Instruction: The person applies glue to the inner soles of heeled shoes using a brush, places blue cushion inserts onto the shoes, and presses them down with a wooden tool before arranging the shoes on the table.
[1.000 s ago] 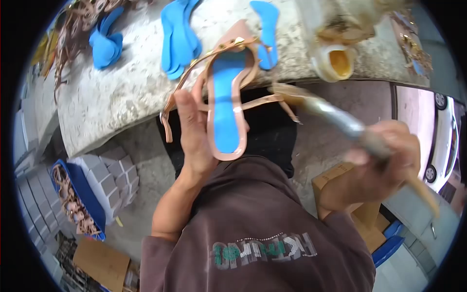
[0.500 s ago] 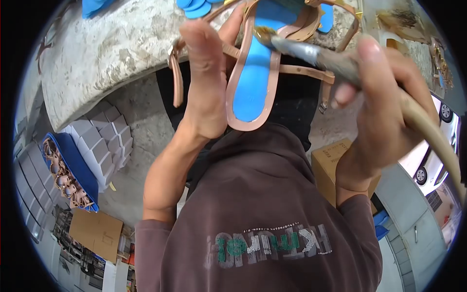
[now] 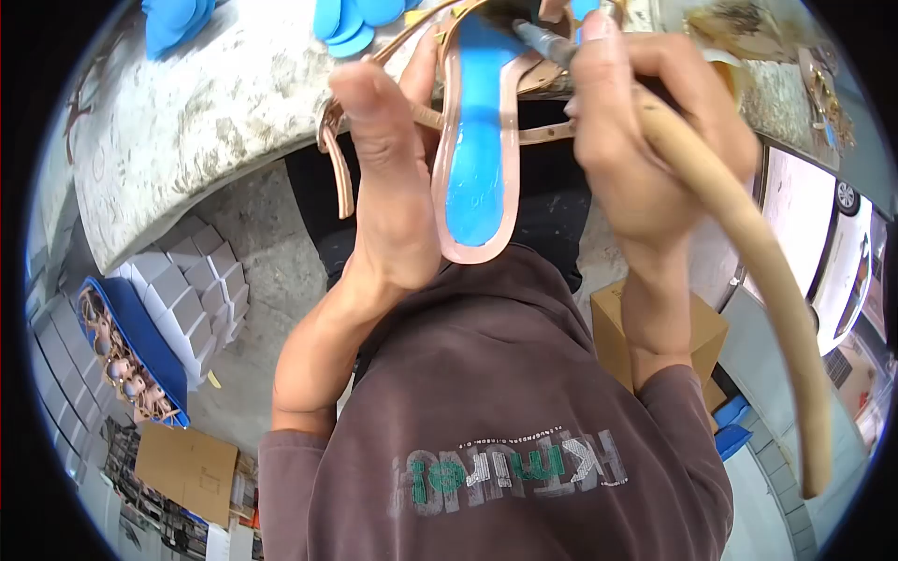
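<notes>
My left hand (image 3: 391, 182) is closed around a tan strappy sandal (image 3: 450, 201), its thumb pointing up along the left side. The sandal's heel end faces me. A bright blue insole (image 3: 475, 178) with a wet shine lies inside its pale rim. In my right hand (image 3: 645, 150) is a brush (image 3: 739, 215) with a long, curved wooden handle. Its bristle end lies over the toe part of the insole, where shadow and the top edge of the view hide detail. Loose straps hang on both sides of the sandal.
A stained worktable (image 3: 187, 140) spans the top, with blue insole pieces (image 3: 351, 28) on it. At left, a blue bin (image 3: 140, 346) of sandals stands by stacked grey-white boxes (image 3: 187, 299). A cardboard box (image 3: 613, 327) is below my right arm.
My right hand has moved left and up, taking the brush tip from the insole's middle towards the toe. The heel part of the insole now looks shinier. My left hand keeps its hold.
</notes>
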